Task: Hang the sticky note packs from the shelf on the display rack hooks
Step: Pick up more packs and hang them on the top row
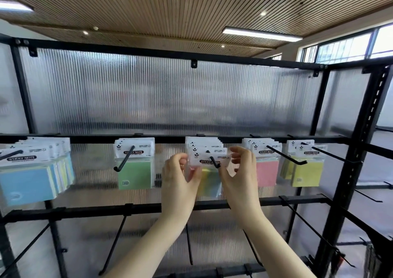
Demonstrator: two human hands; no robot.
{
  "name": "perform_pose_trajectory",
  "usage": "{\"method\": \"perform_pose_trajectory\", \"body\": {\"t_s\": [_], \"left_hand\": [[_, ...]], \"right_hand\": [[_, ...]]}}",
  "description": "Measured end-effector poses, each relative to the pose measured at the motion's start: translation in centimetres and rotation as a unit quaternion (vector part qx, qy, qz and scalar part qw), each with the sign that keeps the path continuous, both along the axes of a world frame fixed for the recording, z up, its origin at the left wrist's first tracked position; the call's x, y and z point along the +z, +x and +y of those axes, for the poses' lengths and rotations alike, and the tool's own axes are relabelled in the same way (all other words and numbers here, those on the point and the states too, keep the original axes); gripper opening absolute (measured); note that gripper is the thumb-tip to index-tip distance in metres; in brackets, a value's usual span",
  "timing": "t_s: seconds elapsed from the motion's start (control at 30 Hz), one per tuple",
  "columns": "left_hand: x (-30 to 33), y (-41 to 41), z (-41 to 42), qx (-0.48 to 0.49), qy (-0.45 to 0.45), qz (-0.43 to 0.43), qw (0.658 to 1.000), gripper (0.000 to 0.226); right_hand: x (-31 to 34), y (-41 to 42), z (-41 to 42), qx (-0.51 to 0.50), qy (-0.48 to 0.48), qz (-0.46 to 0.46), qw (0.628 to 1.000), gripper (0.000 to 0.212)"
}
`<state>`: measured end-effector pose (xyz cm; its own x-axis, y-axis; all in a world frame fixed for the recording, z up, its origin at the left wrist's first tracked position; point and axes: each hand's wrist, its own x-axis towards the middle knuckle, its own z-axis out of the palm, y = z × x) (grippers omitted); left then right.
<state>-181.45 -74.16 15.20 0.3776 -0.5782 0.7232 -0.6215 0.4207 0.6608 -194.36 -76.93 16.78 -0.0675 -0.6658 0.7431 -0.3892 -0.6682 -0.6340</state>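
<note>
At frame centre, left hand [180,175] and right hand [238,169] are pinching a pack [209,165]'s stiff header card, threading a hook [214,162]; probably light, slippery.

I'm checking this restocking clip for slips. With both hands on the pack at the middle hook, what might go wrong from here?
1. The left hand and right hand pinch only the edges of the sticky note pack; it might slip and fall.
2. The pack sits near the upturned tip of the middle hook; released early, it may slide off.
3. Forcing it could tear the header's hole.
</note>
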Motion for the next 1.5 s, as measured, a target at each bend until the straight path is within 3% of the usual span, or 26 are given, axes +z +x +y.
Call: {"method": "perform_pose_trajectory", "body": {"t_s": [0.43,0.53,0.73,0.87,1.17,1.5], "left_hand": [[-1.7,0.8,-1.4,0.025,0.131,0.006,0.991,0.034],[-3.2,1.8,0.0,0.048,0.185,-0.035,0.981,0.028],[-6.3,5.4,4.5,0.072,0.266,-0.181,0.944,0.021],[-7.0,9.0,7.8,0.114,0.298,-0.259,0.912,0.022],[-7.5,22.2,18.1,0.197,0.269,-0.298,0.894,0.024],[-9.4,39.6,30.9,0.290,0.365,-0.248,0.849,0.023]], "right_hand": [[-1.8,0.0,-1.2,0.018,0.174,0.011,0.985,0.029],[-3.7,-0.5,-0.9,0.008,0.220,0.065,0.973,0.022],[-8.5,0.5,0.7,0.027,0.349,0.194,0.916,0.021],[-9.7,4.1,3.3,0.053,0.311,0.203,0.927,0.019],[-8.8,20.8,11.9,0.140,0.184,0.254,0.939,0.015],[-9.6,40.7,24.9,0.294,0.073,0.279,0.911,0.016]]}}
